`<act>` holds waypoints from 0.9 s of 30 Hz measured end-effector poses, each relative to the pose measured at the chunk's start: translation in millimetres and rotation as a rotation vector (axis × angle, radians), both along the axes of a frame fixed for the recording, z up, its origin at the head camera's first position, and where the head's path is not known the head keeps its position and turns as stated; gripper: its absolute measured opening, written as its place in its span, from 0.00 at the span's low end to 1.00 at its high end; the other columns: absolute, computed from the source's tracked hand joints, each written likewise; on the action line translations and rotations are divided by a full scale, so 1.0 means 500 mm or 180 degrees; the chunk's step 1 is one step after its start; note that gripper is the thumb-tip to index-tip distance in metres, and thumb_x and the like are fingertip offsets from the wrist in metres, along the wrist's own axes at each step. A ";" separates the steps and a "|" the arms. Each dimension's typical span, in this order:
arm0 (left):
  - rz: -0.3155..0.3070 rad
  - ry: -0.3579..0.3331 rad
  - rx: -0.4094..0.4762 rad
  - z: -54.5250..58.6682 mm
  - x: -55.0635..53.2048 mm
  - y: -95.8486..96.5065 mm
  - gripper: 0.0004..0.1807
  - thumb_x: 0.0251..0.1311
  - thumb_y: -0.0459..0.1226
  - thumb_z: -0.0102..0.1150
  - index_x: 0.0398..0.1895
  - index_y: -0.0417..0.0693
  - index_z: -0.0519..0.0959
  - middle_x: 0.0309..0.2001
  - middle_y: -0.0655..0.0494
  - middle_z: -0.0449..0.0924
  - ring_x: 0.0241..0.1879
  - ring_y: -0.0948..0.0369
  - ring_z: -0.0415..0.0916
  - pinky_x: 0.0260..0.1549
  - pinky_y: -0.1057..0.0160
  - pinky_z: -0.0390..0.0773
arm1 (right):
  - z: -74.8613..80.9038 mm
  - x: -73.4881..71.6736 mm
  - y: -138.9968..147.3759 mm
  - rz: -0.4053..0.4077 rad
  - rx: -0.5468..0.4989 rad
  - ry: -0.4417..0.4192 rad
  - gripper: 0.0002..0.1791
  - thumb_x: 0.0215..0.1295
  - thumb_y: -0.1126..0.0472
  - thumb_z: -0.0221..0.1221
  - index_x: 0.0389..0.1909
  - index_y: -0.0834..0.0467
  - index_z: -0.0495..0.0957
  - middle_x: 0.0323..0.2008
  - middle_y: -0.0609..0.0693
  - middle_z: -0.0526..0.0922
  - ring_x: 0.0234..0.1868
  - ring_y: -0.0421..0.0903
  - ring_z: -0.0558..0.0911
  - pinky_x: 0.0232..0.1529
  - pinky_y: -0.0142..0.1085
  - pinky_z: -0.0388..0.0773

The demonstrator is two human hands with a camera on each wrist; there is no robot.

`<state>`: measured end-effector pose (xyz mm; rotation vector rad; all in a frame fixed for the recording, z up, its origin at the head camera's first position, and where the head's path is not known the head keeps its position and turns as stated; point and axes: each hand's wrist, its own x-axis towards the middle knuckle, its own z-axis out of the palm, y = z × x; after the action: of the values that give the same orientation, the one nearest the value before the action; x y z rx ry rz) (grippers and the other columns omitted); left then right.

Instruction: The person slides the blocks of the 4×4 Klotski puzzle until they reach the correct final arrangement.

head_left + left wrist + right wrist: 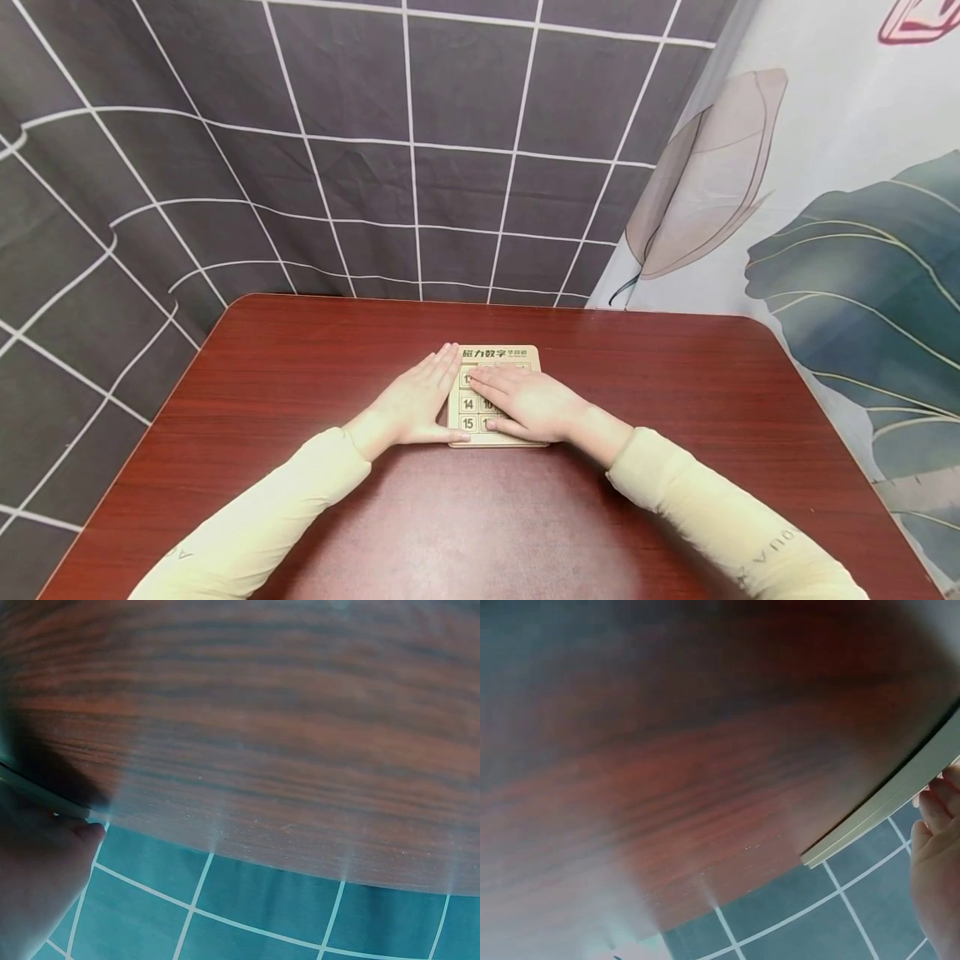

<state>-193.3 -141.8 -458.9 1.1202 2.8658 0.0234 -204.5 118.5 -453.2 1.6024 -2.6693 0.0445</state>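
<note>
A pale wooden number sliding puzzle (521, 353) lies flat on the table, with dark printed characters across its top. My left hand (412, 406) rests along its left edge, fingers straight and thumb stretched to the lower left corner. From the right, my right hand (536, 406) lies over the numbered tiles with fingers extended, touching them. Tiles 14 (468, 404) and 15 (468, 423) show on the left side; the right-hand columns are mostly hidden under that hand. The right wrist view catches the puzzle's side edge (885, 802) beside the fingers (934, 814).
The reddish-brown wooden table (300, 358) has rounded far corners. Behind it hangs a dark grey curtain (465, 192) with a white grid. A pale curtain with large leaf prints (862, 275) hangs at the right.
</note>
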 end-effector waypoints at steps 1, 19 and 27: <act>-0.0004 0.0003 0.0008 0.000 0.000 0.000 0.67 0.62 0.73 0.57 0.83 0.26 0.50 0.84 0.32 0.48 0.86 0.43 0.48 0.85 0.49 0.56 | 0.000 -0.003 0.000 -0.0006 -0.0008 0.0005 0.35 0.79 0.44 0.55 0.78 0.61 0.68 0.79 0.56 0.70 0.80 0.51 0.71 0.82 0.47 0.67; -0.0016 0.0003 0.0043 -0.010 -0.002 0.001 0.68 0.62 0.73 0.57 0.83 0.27 0.49 0.85 0.32 0.48 0.86 0.43 0.48 0.85 0.49 0.55 | -0.003 -0.004 0.004 0.0017 -0.0039 0.0033 0.35 0.80 0.45 0.55 0.78 0.62 0.68 0.79 0.56 0.70 0.80 0.52 0.70 0.82 0.48 0.67; -0.0002 -0.0022 0.0092 -0.006 -0.002 -0.002 0.68 0.61 0.72 0.59 0.83 0.26 0.48 0.85 0.32 0.46 0.86 0.42 0.46 0.85 0.48 0.55 | -0.007 0.042 0.022 0.0354 -0.0194 0.0181 0.37 0.78 0.44 0.57 0.78 0.61 0.68 0.78 0.55 0.71 0.79 0.51 0.72 0.80 0.47 0.70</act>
<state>-194.3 -142.6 -461.8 1.1236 2.8681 0.0685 -183.6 129.5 -456.5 1.7049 -2.5099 0.0805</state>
